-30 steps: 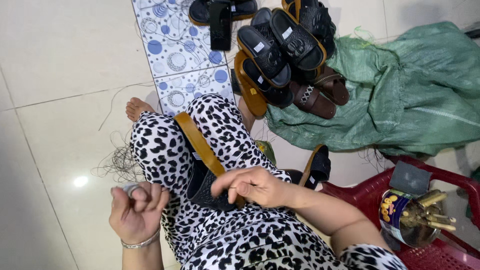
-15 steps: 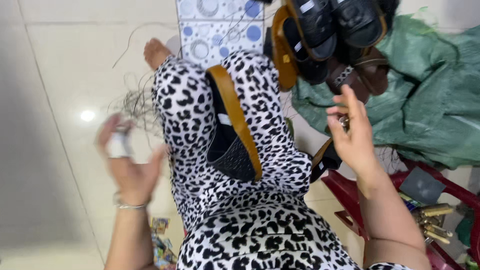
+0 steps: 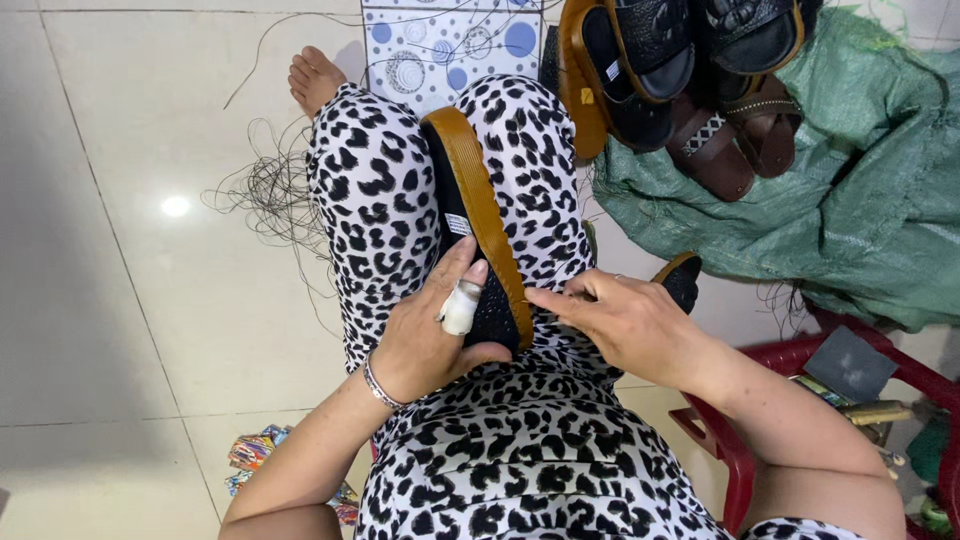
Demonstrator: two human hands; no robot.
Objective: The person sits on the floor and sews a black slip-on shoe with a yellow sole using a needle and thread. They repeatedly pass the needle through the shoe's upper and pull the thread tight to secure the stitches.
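Hands are back together on the lap: half a second ago the left hand (image 3: 425,335) was raised out at 9 o'clock and the right hand (image 3: 620,320) was up at 3 o'clock by the shoe pile, both off the sandal (image 3: 478,225); now both sit on its near end. Sandal itself has barely shifted, same slot between the knees. It's a black sandal with a tan sole edge, standing on its edge, wedged between the two thighs in leopard-print trousers (image 3: 375,200). Long axis runs roughly 11 to 5 o'clock, far end pointing toward 11, near the bare foot (image 3: 315,80), near end pointing back at the person's body. Left hand wraps the near end from the 8 o'clock side, thumb under, fingers over the black upper; one finger carries a white bandage (image 3: 460,308). Right hand comes in from 3 o'clock, fingertips pinched together and touching the tan sole edge near the left fingers; can't tell what, if anything, is pinched. Pile of other sandals (image 3: 680,80) at 1 o'clock on a green sack (image 3: 860,200), well apart from the hands. Loose dark thread (image 3: 265,190) lies on the floor at 10 o'clock.
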